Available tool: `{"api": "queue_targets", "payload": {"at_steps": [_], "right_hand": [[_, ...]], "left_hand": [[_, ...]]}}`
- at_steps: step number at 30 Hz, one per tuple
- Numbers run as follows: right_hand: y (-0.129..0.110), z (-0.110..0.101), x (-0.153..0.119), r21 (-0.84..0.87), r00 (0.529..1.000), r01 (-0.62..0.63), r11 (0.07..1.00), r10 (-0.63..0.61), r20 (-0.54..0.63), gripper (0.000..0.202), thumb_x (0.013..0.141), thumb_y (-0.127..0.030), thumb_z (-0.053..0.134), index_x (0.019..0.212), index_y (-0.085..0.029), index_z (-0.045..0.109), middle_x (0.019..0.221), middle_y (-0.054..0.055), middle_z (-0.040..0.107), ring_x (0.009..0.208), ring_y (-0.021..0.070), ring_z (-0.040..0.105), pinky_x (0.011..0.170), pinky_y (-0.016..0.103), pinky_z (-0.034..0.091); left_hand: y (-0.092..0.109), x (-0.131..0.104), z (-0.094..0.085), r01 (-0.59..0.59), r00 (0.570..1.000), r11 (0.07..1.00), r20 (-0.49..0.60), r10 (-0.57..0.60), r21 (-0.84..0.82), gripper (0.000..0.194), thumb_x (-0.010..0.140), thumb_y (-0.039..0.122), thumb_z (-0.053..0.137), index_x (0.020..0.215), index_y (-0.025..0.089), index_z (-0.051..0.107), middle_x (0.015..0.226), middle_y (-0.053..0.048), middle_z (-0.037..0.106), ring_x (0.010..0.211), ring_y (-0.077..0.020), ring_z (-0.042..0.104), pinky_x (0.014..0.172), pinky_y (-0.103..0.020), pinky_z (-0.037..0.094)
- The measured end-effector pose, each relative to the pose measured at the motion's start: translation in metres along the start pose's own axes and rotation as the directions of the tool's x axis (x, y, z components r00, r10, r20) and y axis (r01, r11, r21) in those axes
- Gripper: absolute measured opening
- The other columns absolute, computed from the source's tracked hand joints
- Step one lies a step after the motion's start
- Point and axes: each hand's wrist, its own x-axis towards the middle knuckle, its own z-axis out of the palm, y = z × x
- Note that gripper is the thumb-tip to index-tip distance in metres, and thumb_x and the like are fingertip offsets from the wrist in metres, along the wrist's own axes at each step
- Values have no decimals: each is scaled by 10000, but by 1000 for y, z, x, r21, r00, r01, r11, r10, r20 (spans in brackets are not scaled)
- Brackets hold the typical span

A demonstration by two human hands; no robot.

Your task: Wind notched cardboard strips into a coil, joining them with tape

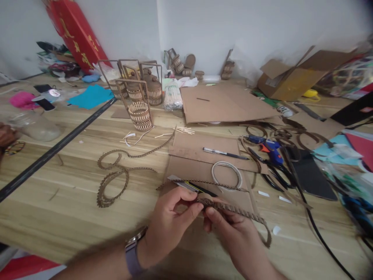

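Between my two hands is a small coil of brown corrugated cardboard strip (206, 201), its loose end trailing right and curling down. My left hand (171, 221), with a watch on the wrist, pinches the coil between thumb and fingers. My right hand (233, 233) pinches it from the other side, near where the strip leads off. Just beyond my fingers lie a yellow and black utility knife (201, 188) and a straight corrugated strip, both on a cardboard sheet (192, 165). A roll of white tape (226, 175) and a pen (224, 153) are farther back.
Loose corrugated strips (112, 186) curl on the table to the left. Small stick baskets with handles (140, 115) stand behind. At right are a blue glue gun (272, 149), scissors (278, 175) and a black phone-like slab (313, 173). Another person's hand (7, 135) is at far left.
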Motion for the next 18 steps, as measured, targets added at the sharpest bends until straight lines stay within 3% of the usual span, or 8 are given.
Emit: {"api": "queue_targets", "payload": {"at_steps": [5, 9, 14, 18], "right_hand": [[-10, -8, 7, -179, 998, 28, 983, -16, 66, 498, 764, -619, 630, 511, -192, 594, 513, 14, 563, 504, 145, 527, 482, 249, 438], [-13, -17, 12, -262, 995, 45, 964, -18, 103, 416, 800, -564, 597, 622, -192, 649, 578, 20, 593, 543, 160, 552, 501, 255, 434], [-18, -22, 15, -373, 967, 193, 908, -110, 231, 319, 854, -444, 577, 662, -208, 674, 545, -6, 525, 512, 148, 471, 501, 261, 385], [-24, -24, 15, -403, 933, 276, 872, -143, 329, 286, 889, -381, 547, 699, -213, 678, 622, 18, 591, 596, 171, 526, 559, 273, 411]], "left_hand": [[0, 7, -4, 4, 999, 999, 36, -5, 39, 61, 842, 237, 675, 841, 190, 636, 833, -10, 682, 771, -139, 637, 692, -209, 510], [2, 11, -8, -52, 993, 991, 111, 38, 122, 52, 862, 222, 653, 827, 187, 635, 821, -13, 680, 769, -143, 627, 706, -222, 500], [8, 15, -14, -193, 966, 955, 213, 144, 227, 50, 869, 168, 639, 822, 185, 645, 847, -26, 699, 792, -151, 636, 738, -236, 484], [9, 18, -19, -236, 943, 945, 290, 165, 228, 45, 876, 150, 623, 851, 175, 652, 847, -32, 688, 795, -151, 633, 727, -232, 475]]}}
